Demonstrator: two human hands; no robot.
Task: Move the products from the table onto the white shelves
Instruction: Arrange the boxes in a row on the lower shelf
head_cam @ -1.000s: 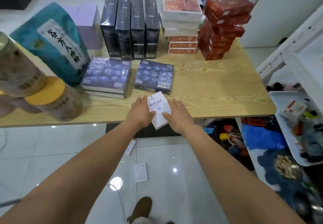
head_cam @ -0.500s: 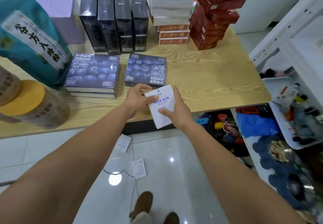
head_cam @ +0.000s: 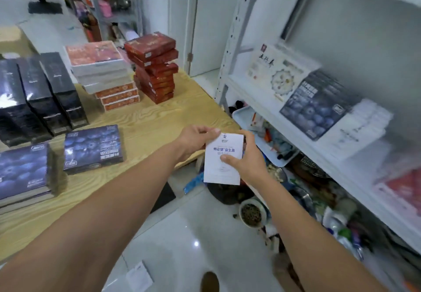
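Observation:
A small white box (head_cam: 224, 171) with blue print is held off the table, between the wooden table (head_cam: 159, 118) and the white shelves (head_cam: 296, 141). My left hand (head_cam: 196, 140) pinches its top left corner. My right hand (head_cam: 247, 162) grips its right side, thumb across the front. On the table stand red boxes (head_cam: 153, 66), orange-and-white boxes (head_cam: 102, 73), upright black boxes (head_cam: 41, 95) and blueberry-print boxes (head_cam: 92, 149). On the shelf lie a blueberry box (head_cam: 316, 107), a white decorated box (head_cam: 278, 70) and white boxes (head_cam: 362, 127).
A tray (head_cam: 241, 114) and a bowl (head_cam: 251, 214) sit among cluttered items under the shelf on the right. White leaflets (head_cam: 139, 278) lie on the glossy tiled floor. A second rack (head_cam: 109, 7) stands behind the table.
Both hands lifted the white box from the table's front edge and carried it right toward the shelves. My view turned right, bringing the shelf into sight.

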